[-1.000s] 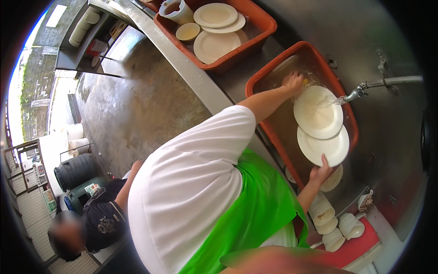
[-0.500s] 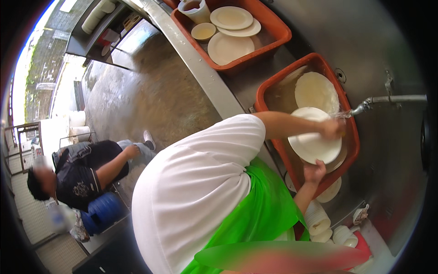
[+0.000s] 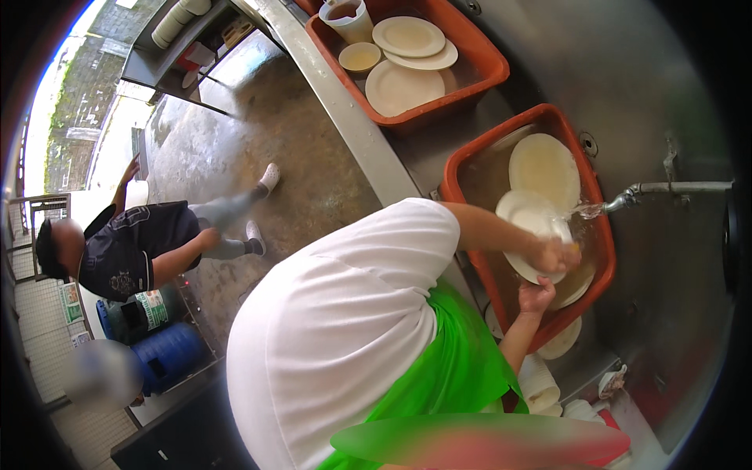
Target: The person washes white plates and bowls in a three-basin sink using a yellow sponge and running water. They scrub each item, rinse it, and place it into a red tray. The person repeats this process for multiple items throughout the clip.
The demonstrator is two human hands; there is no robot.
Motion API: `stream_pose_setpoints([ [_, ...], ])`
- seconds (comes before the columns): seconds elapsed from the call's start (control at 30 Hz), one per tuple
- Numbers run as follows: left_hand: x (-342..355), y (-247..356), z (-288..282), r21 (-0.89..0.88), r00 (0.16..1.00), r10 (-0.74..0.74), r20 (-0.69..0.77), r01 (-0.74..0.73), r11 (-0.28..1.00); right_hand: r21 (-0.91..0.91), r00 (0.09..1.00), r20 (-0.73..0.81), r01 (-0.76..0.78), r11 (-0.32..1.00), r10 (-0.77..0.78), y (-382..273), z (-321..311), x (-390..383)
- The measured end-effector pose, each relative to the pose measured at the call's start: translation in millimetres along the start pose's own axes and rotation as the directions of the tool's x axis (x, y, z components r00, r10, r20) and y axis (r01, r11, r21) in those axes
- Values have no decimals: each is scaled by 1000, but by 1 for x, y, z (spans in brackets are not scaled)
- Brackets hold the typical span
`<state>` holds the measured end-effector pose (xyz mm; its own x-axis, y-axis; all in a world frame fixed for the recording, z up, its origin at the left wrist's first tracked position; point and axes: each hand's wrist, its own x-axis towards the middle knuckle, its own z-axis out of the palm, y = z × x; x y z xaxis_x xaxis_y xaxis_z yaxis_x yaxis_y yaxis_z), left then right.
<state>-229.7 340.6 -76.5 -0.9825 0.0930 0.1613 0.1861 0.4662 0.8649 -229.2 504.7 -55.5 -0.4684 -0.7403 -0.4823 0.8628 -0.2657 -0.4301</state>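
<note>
My left hand (image 3: pixel 554 257) is closed and blurred, lying against a white plate (image 3: pixel 518 210); a small yellow thing (image 3: pixel 576 249), perhaps a sponge, shows at its fingers. At the plate's near edge, my right hand (image 3: pixel 536 296) grips the rim. The plate is tilted over an orange tub (image 3: pixel 470 150) of water. Another pale plate (image 3: pixel 544 171) lies in that tub beyond it. From a metal tap (image 3: pixel 619 202) on the right, water runs into the tub beside the plate.
A second orange tub (image 3: pixel 454 94) holds several plates, a bowl (image 3: pixel 360 57) and a white container (image 3: pixel 347 22). Stacked white dishes (image 3: pixel 540 384) stand near the lower right. On the wet floor at left are a person in black (image 3: pixel 129 247) and a blue barrel (image 3: pixel 171 356).
The plate has tilted more, and my left hand has moved slightly left and nearer along it. The person in black has shifted and now holds one arm outward.
</note>
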Motion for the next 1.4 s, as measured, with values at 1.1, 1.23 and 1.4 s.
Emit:
stream_pose_setpoints([
  [1.1,-209,-69,-351,-768,-231,-888,-397,-445,460,-435,967,-249,-65,898,-50,-7,-44,235],
  [1.23,-170,-43,-320,-840,253,-802,-541,-201,504,-77,958,-227,-199,977,177,10,4,157],
  [1.4,-107,-8,-228,-596,646,-707,-288,457,660,106,942,119,-327,939,314,20,0,75],
])
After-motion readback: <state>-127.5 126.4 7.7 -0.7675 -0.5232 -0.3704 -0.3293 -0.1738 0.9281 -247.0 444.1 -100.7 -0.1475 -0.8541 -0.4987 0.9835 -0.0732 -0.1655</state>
